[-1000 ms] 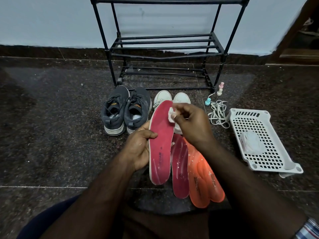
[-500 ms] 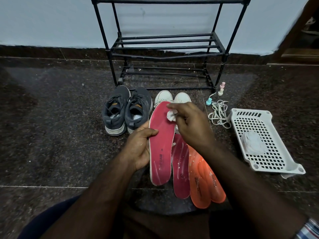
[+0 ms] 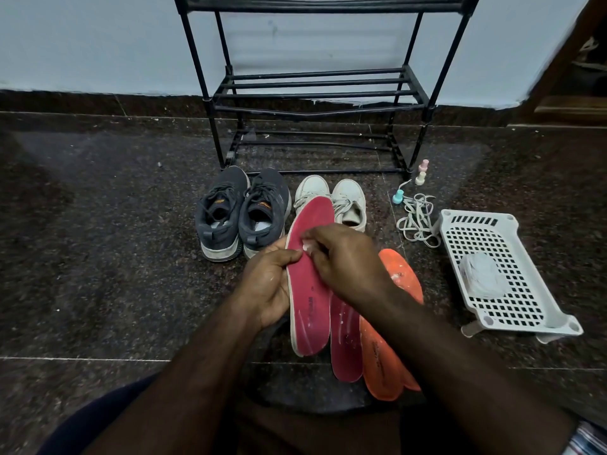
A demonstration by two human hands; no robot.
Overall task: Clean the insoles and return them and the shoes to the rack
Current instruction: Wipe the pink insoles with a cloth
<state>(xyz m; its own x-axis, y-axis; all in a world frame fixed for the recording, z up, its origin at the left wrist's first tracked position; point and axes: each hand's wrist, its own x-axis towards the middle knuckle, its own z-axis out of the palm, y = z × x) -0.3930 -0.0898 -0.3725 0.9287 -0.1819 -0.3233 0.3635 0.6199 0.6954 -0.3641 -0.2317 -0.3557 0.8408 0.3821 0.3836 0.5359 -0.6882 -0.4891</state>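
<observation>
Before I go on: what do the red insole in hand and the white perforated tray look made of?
Red insole: looks like soft foam under a matte fabric face; pale edge, printed heel lettering, slight flex in the left hand. White perforated tray: seemingly rigid moulded plastic, smooth, faint sheen, regular grid holes.

left hand (image 3: 267, 287) curled around the red insole (image 3: 308, 290) edge, right hand (image 3: 345, 261) pinching a white wipe (image 3: 308, 247) against it, forearms converging

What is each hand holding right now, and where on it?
Left hand grips the red insole by its left edge, near mid-length. Right hand pinches a small white wad against the insole's face.
</observation>
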